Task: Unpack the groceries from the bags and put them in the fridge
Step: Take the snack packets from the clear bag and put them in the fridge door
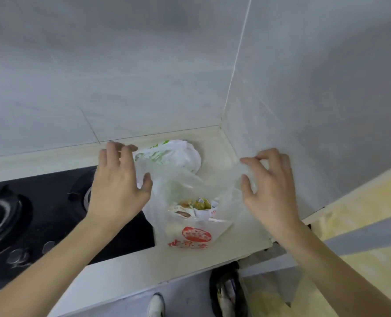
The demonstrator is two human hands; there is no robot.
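A thin clear plastic bag (190, 227) with a red printed stamp stands on the cream counter (125, 273), its mouth spread wide. Several small wrapped food packets (195, 207) show inside it. My left hand (119, 179) grips the bag's left rim, fingers curled over the film. My right hand (270, 179) pinches the right rim between thumb and fingers. Behind the clear bag, near the wall, lies a second white bag (178, 154) with green print, bunched up.
A black gas hob (41, 213) with a burner and knobs fills the counter's left side, touching the clear bag's edge. Tiled walls meet in a corner behind. On the floor below sit a dark bag (226, 291) and a yellowish plastic bag (270, 298).
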